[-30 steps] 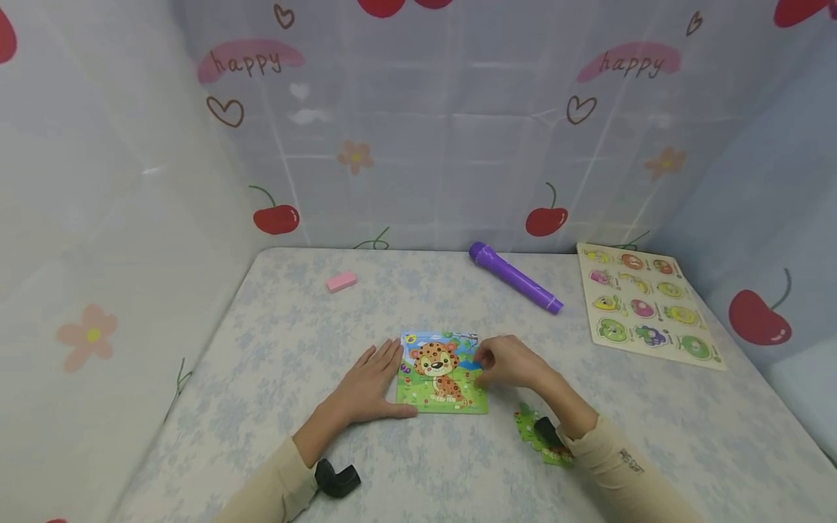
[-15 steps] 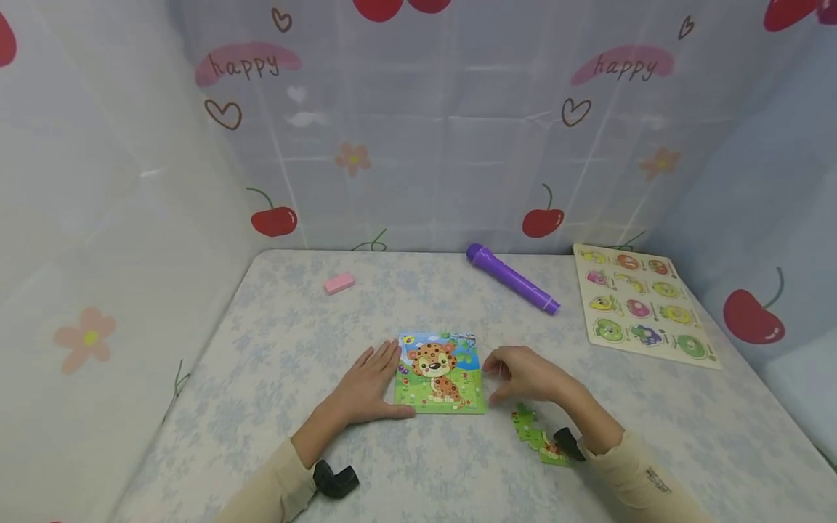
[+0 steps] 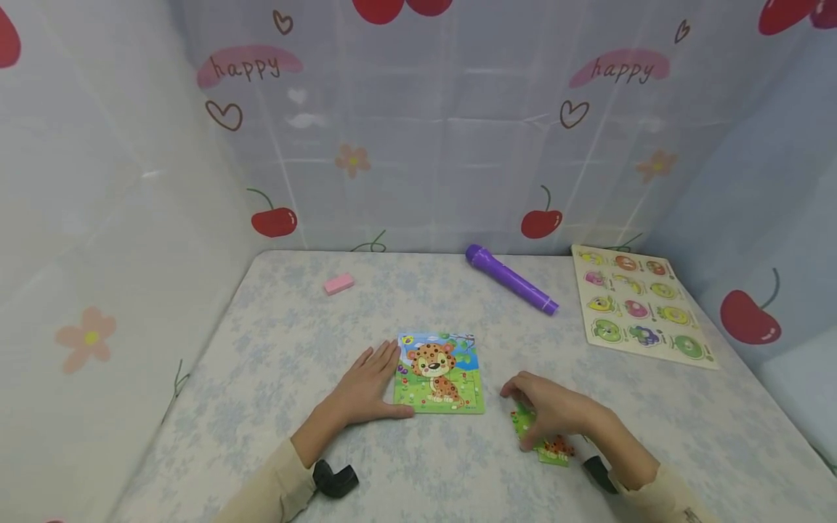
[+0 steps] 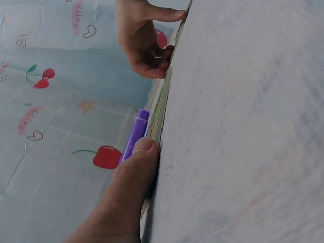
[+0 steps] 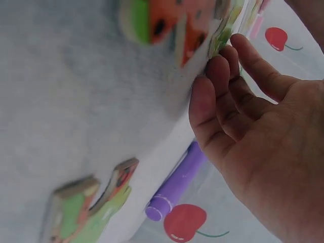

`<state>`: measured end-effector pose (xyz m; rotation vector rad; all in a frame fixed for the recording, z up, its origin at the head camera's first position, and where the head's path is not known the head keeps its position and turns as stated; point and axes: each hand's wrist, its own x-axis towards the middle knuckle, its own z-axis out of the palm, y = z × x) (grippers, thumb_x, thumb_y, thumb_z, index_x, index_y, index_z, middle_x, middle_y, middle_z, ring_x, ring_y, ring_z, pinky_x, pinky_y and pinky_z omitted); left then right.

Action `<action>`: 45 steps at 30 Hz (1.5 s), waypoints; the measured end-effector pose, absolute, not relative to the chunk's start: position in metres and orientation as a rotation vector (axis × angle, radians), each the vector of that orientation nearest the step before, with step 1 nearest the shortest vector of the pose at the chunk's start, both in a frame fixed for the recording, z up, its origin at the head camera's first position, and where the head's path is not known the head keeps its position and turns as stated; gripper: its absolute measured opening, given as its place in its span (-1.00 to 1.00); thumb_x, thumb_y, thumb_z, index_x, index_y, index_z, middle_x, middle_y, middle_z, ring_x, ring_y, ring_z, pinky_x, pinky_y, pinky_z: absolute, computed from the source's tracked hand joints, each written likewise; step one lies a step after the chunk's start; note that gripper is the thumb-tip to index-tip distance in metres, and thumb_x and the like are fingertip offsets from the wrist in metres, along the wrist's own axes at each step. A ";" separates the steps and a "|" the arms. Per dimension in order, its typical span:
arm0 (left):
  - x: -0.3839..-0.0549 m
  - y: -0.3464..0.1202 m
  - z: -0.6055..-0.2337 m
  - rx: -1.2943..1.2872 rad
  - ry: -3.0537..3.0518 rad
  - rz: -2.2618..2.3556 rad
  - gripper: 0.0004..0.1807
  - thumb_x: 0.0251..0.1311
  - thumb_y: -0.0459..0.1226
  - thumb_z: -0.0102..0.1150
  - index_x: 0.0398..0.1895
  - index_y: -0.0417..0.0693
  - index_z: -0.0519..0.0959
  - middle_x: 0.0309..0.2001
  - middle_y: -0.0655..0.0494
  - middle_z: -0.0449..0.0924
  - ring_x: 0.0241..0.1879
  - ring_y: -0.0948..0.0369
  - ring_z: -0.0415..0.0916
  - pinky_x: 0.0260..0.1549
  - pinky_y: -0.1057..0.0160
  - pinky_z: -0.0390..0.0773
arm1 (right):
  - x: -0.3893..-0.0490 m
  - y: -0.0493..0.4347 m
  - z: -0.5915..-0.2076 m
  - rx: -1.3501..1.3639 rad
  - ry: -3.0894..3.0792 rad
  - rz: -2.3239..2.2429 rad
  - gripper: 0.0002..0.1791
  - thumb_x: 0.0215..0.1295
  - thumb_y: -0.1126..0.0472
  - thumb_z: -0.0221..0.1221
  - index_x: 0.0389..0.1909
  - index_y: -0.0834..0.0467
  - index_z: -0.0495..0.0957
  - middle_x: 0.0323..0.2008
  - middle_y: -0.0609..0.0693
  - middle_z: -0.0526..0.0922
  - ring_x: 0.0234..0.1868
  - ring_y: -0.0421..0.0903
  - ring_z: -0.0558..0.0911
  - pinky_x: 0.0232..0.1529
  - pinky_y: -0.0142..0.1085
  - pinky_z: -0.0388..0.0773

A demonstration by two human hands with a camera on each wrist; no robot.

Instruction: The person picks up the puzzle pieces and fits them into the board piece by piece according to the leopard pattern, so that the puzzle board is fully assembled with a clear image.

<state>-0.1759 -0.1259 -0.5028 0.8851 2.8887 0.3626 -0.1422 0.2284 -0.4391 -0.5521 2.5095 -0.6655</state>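
Head cam first: the left hand (image 3: 369,385) lies flat on the cloth, fingers straight and relaxed, gripping nothing. Its fingertips run up the left side of the leopard puzzle (image 3: 439,373) and the thumb reaches its lower left corner, so I'd guess it's there as a brace to stop the square sliding. The right hand (image 3: 552,407) arches over the loose pieces (image 3: 556,455), just right of the puzzle, fingers bent and thumb well apart. They're probably kept there because it's a short hop either way. Pink block (image 3: 339,284), purple microphone (image 3: 512,280) and fruit board (image 3: 644,309) all sit farther back, likely just parked out of the way.

Puzzle-wise, it's square to the person, mid-table: cartoon leopard sitting on grass, blue sky, a branch top right. Thin outlines show beside the body; can't tell if those are seams between seated pieces or bare tray.

On my left wrist feed I get the puzzle only as a thin greenish edge past the left thumb, lying flat. The other hand shows behind it, thumb apart from loosely curled fingers, no pinch that I can make out.

Right wrist: bent fingers, and I honestly can't tell if the tips touch anything. The pieces look chunky, orange-spotted and green, with brownish cut sides; the nearest is blurry.
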 end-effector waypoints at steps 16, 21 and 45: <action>-0.176 -0.125 -0.503 0.896 2.889 0.361 0.29 -0.02 0.50 0.00 0.56 -0.15 -0.14 0.58 -0.04 -0.20 0.57 0.04 -0.21 0.51 -0.08 -0.07 | -0.133 0.243 -0.445 -0.528 2.487 -0.763 -0.35 -0.17 0.07 0.56 -0.02 0.09 0.50 -0.17 -0.10 0.54 -0.11 -0.14 0.50 -0.11 -0.27 0.52; -0.177 -0.125 -0.504 0.899 2.899 0.356 0.29 -0.02 0.50 0.00 0.56 -0.15 -0.14 0.58 -0.03 -0.19 0.57 0.05 -0.20 0.51 -0.07 -0.06 | -0.132 0.243 -0.445 -0.500 2.494 -0.777 -0.37 -0.16 0.09 0.55 -0.04 0.11 0.49 -0.26 -0.09 0.51 -0.25 -0.15 0.45 -0.29 -0.36 0.45; -0.178 -0.126 -0.505 0.879 2.890 0.352 0.31 -0.04 0.53 -0.01 0.57 -0.13 -0.16 0.59 -0.02 -0.22 0.58 0.06 -0.23 0.51 -0.06 -0.09 | -0.132 0.245 -0.443 -0.464 2.697 -0.710 -0.44 -0.20 0.03 0.55 -0.13 0.11 0.60 -0.35 -0.15 0.54 -0.33 -0.22 0.47 -0.34 -0.40 0.48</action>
